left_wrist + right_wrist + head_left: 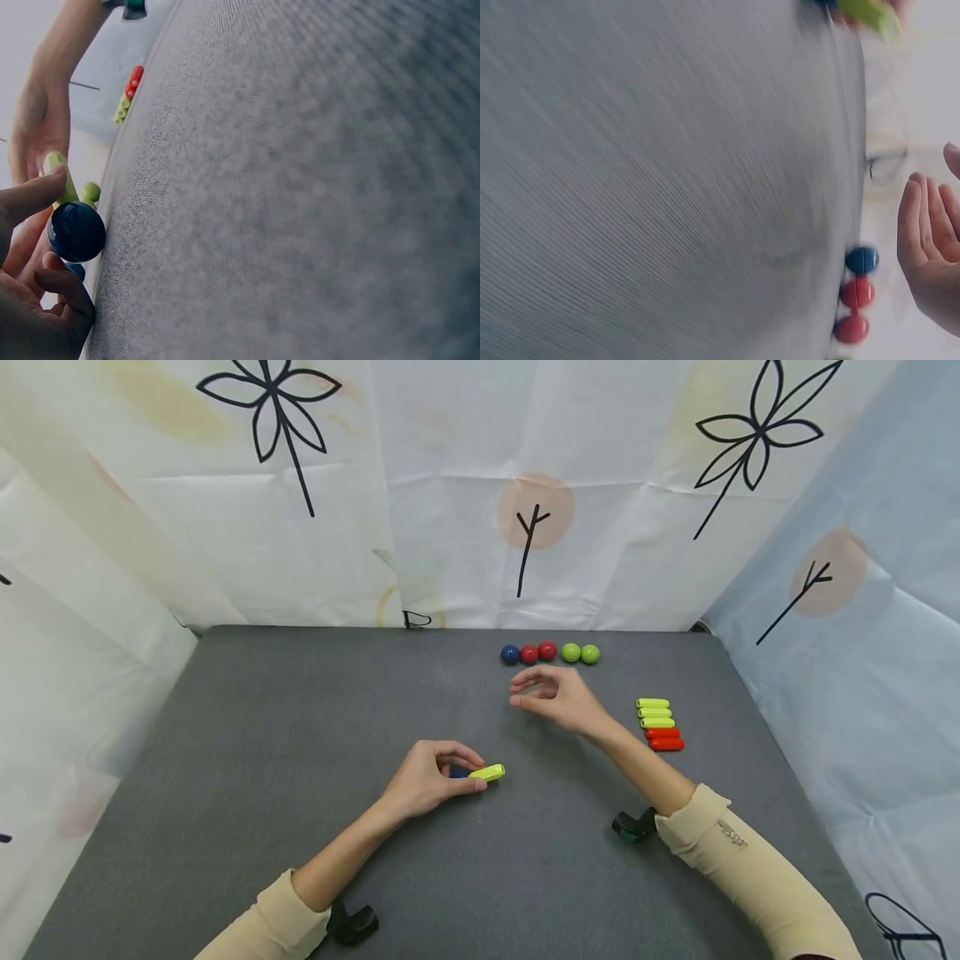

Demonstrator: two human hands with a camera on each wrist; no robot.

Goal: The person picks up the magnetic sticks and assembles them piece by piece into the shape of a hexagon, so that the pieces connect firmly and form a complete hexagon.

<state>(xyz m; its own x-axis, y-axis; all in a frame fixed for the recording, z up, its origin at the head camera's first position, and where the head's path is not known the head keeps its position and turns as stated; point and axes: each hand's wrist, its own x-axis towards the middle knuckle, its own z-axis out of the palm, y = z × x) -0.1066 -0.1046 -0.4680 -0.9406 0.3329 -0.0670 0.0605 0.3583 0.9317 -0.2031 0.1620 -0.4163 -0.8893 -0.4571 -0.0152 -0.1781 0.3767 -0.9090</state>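
Note:
In the head view my left hand [426,778] pinches a yellow-green stick [491,772] between thumb and fingers, low over the grey table. A dark blue ball [76,232] sits at the stick's near end, seen plainly in the left wrist view and mostly behind the fingers from above. My right hand [561,696] hovers up and to the right of it, fingers loosely bent, thumb apart, nothing between them. Just beyond that hand stands a row of balls: one blue [510,654], two red [538,652] and two green [581,653].
To the right, three yellow-green sticks [656,713] and two red sticks [665,739] lie stacked side by side. The grey table [300,710] ends at a white patterned cloth [450,527] at the back. Black wrist straps [352,925] show under both sleeves.

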